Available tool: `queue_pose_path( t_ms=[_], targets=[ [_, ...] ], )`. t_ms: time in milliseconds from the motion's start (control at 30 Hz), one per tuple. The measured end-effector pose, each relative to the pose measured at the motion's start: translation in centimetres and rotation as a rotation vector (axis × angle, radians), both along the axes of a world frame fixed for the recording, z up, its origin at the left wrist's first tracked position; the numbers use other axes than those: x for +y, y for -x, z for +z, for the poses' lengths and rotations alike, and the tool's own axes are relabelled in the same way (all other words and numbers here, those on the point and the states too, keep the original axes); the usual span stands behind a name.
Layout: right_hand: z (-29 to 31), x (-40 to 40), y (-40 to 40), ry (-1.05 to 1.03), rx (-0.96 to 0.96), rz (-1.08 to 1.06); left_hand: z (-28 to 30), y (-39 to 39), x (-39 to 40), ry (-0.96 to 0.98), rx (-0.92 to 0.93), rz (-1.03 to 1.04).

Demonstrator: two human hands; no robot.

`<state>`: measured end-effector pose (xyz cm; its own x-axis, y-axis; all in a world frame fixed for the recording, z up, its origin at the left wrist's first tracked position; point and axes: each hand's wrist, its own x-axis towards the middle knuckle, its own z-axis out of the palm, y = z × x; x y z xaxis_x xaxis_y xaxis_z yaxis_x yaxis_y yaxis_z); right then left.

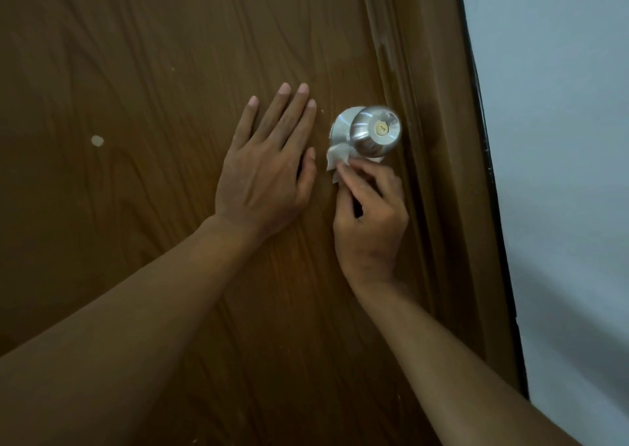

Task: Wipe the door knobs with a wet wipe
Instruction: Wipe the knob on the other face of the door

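The door knob (pixel 374 130) stood out from the door (pixel 136 71), near the door's right edge, on a round plate (pixel 340 127) set against the panel. The left hand (pixel 269 169) lay flat on the door just left of the knob, fingers straight and pointing up. The right hand (pixel 369 214) was below the knob, pinching the wet wipe (pixel 337 158) against the knob's underside. The door frame (pixel 439 139) ran to the right of the knob, with the wall (pixel 561 139) further right.

forearms: bare, sleeveless | hands: ungloved | fingers (pixel 282 112): no rings
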<state>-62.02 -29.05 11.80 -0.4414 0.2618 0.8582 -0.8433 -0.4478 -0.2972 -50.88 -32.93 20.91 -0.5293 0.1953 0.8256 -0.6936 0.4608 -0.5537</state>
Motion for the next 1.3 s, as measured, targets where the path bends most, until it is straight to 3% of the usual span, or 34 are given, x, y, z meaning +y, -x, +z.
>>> queue_pose_path(
  t_ms=[233, 433, 633, 767, 933, 1100, 1300],
  targets=[
    [1.0, -0.4, -0.7, -0.063, 0.096, -0.133, 0.0, -0.1, -0.1, -0.016, 0.073, -0.026],
    [-0.5, -0.5, -1.1, -0.124, 0.018, -0.204, 0.2, -0.5, -0.2, -0.027, 0.063, -0.003],
    [2.3, -0.7, -2.4, -0.205, 0.016, -0.237, 0.1, -0.5, -0.3, -0.012, 0.04, -0.017],
    [0.7, -0.9, -2.4, -0.276, 0.073, -0.312, 0.1, -0.5, -0.2, -0.024, 0.055, -0.035],
    [1.9, -0.7, -2.0, -0.317, 0.176, -0.333, 0.2, -0.5, -0.4, -0.042, 0.113, -0.081],
    [3.7, -0.7, -2.7, -0.356, 0.135, -0.326, 0.2, -0.5, -0.5, -0.04, 0.122, -0.087],
    [0.1, -0.2, -1.5, -0.298, 0.107, -0.338, 0.1, -0.6, -0.5, -0.029, 0.126, -0.085]
  ],
)
